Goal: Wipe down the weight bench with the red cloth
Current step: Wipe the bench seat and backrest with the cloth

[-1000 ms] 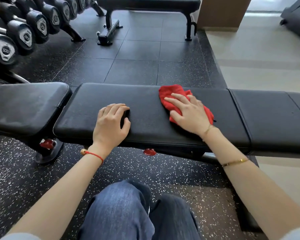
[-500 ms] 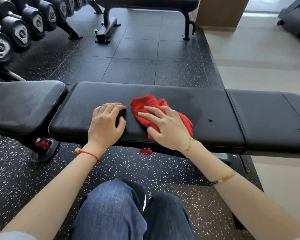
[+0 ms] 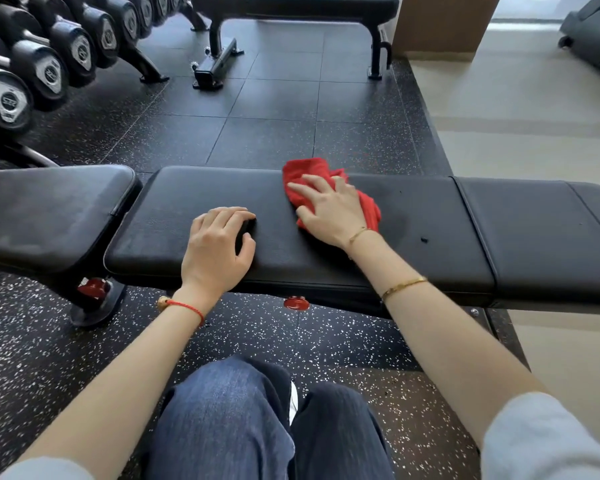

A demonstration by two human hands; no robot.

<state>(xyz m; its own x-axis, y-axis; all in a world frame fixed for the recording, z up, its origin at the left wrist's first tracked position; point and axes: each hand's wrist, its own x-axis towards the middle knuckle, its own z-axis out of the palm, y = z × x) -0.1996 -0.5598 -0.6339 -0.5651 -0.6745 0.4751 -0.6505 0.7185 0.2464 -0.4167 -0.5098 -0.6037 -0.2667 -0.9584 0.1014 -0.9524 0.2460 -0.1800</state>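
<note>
We look down at a black weight bench (image 3: 413, 237) that runs across the frame, w/ our knees in blue jeans (image 3: 229, 420) at the bottom edge. Our right hand (image 3: 329, 211) lies flat on the red cloth (image 3: 303, 169), fingers straight and spread, pressing it onto the middle pad near the far edge. The cloth is bunched; parts of it show past the fingertips and beside the wrist. Our left hand (image 3: 219, 244) rests on the same pad, just beside the right hand but not touching it, fingers curled loosely w/ the tips on the vinyl, holding nothing. A red string bracelet (image 3: 187, 306) circles the left wrist; a thin gold bracelet (image 3: 404, 287) sits on the right forearm. The pad right of the cloth looks faintly damp, w/ a few small dark specks. A red knob (image 3: 296, 303) shows under the bench's near edge. Upper left, a rack of dumbbells (image 3: 45, 71); beyond, a second bench (image 3: 291, 5) on the speckled black rubber floor (image 3: 267, 109).
</note>
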